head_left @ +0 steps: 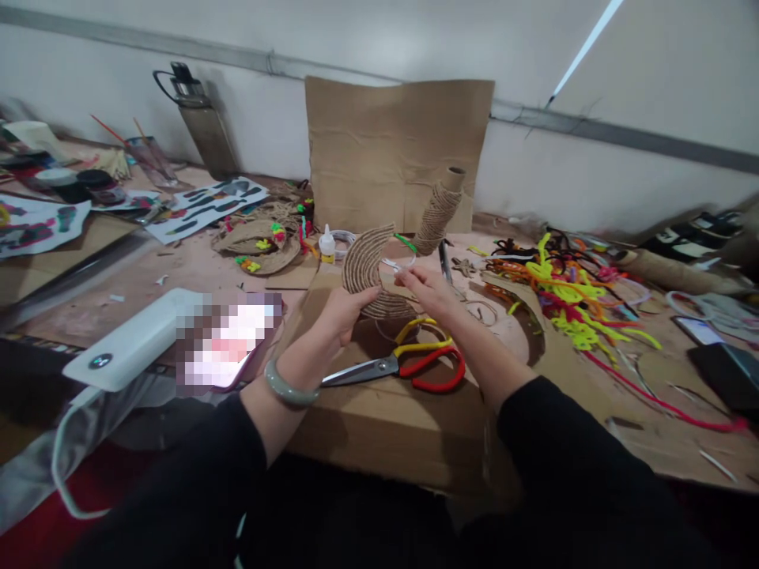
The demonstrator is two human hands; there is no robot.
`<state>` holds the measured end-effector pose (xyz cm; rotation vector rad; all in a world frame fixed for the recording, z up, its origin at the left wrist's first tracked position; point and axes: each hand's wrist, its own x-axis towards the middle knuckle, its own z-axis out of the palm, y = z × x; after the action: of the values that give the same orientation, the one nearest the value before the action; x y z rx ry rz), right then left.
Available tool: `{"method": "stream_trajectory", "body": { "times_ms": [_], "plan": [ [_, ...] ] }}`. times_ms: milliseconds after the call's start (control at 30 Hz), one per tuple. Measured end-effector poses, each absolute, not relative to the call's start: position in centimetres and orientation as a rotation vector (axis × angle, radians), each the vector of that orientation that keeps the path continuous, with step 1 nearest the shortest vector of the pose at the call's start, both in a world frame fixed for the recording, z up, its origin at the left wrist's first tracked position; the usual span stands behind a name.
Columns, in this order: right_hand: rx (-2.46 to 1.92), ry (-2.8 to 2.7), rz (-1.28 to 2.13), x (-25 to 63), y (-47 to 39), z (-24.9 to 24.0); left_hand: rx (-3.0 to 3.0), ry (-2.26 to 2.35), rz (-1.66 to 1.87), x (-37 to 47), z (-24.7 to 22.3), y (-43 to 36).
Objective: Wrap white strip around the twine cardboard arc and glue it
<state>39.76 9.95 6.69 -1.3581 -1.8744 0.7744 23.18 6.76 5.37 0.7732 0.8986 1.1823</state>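
You had one crescent (357, 267) of coiled twine up between your two hands, above the cardboard (391, 442); your left hand (351, 310) was closed on its lower side, thumb laid on its face, and your right hand (430, 288) had thumb and forefinger pinched together on a thin pale strand (391, 264) at its inner edge, too small to make out well. One bangle (292, 387) circled your left wrist. One pair of scissors (385, 366), one handle red and one yellow, lay just below your hands, blades to the left, nearest in the way. Beyond your right hand stood one spool (439, 209) of twine, and to its left one glue bottle (326, 246); one sheet (391, 150) of card stood behind them against the wall (254, 103). To the left you had one phone (225, 348), one power bank (136, 340), twine pieces (254, 253) with bright trim, at least three jars (100, 188), one cup (151, 162) holding two sticks (110, 130), and one flask (207, 134). Pipe cleaners (569, 292), too tangled to count, lay heaped at the right. Blocks masked the phone's screen, and marks on the power bank and glue bottle were too small to read
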Motion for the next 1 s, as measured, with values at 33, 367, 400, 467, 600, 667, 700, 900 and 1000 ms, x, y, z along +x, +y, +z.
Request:
{"method": "stream_trajectory", "body": {
  "times_ms": [33, 367, 400, 467, 600, 667, 700, 900, 1000],
  "plan": [
    [-1.359, -1.852, 0.749, 39.8, 10.1, 7.2, 0.775, 0.901, 1.197, 23.1, 5.4, 6.8],
    [-1.551, -2.459, 0.443, 43.6, 5.3, 10.9, 0.726, 0.905, 1.334, 22.9, 4.5, 7.5],
    [-1.557, -2.614, 0.479, 43.8, 4.4, 10.7, 0.711, 0.916, 1.331, 22.9, 4.5, 7.6],
    [-1.446, -2.866, 0.538, 43.8, 2.9, 9.9, 0.691, 0.937, 1.315, 22.9, 4.6, 7.6],
    [-1.339, -2.968, 0.398, 43.3, 1.6, 8.2, 0.672, 0.936, 1.291, 22.8, 4.6, 7.6],
    [-1.369, -2.979, 0.313, 42.9, 1.4, 7.8, 0.689, 0.908, 1.303, 22.7, 4.5, 7.6],
    [-1.375, -2.993, 0.279, 42.7, 1.3, 7.7, 0.703, 0.890, 1.312, 22.7, 4.4, 7.7],
    [-1.330, -3.014, -0.001, 42.9, 0.3, 7.2, 0.658, 0.940, 1.370, 22.3, 4.5, 7.9],
    [-1.308, -3.013, -0.094, 44.9, -0.4, 7.1, 0.651, 0.928, 1.393, 22.3, 4.6, 8.0]
  ]
}}
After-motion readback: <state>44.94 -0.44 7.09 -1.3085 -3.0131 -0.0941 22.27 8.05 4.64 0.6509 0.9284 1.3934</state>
